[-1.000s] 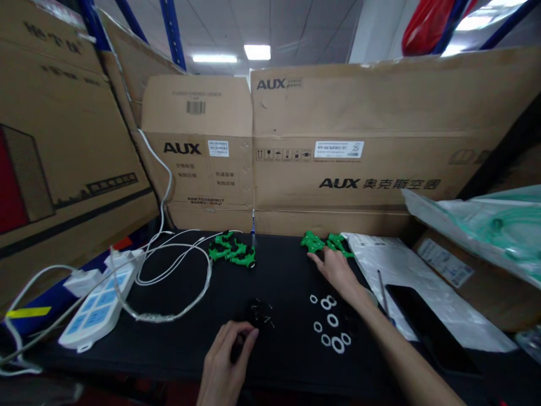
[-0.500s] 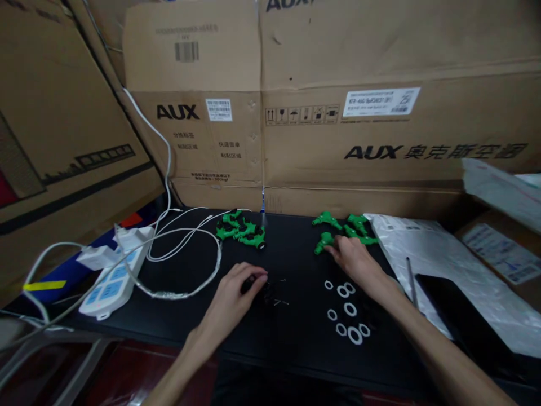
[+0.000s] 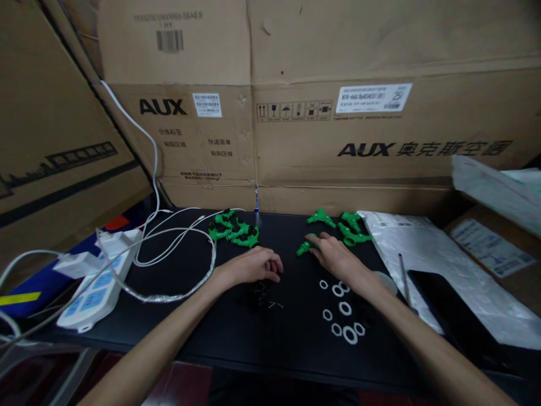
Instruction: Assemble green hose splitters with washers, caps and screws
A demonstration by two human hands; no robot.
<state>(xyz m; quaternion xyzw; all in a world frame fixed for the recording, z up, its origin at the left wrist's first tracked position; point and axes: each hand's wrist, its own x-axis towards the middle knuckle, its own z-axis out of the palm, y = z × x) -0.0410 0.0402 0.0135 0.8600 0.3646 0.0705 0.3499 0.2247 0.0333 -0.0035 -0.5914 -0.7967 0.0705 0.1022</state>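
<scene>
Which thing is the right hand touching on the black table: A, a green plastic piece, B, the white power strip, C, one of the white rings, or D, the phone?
A: the right hand has its fingertips on a green plastic piece lying apart from the other green pieces, while the white rings lie nearer the table edge, untouched.

Small dark screws and parts point(image 3: 265, 296) under left hand point(image 3: 253, 265) too dim to identify, right hand point(image 3: 333, 256) covering green plastic fitting point(image 3: 303, 248), white power strip point(image 3: 91, 290) partly under cables.
</scene>
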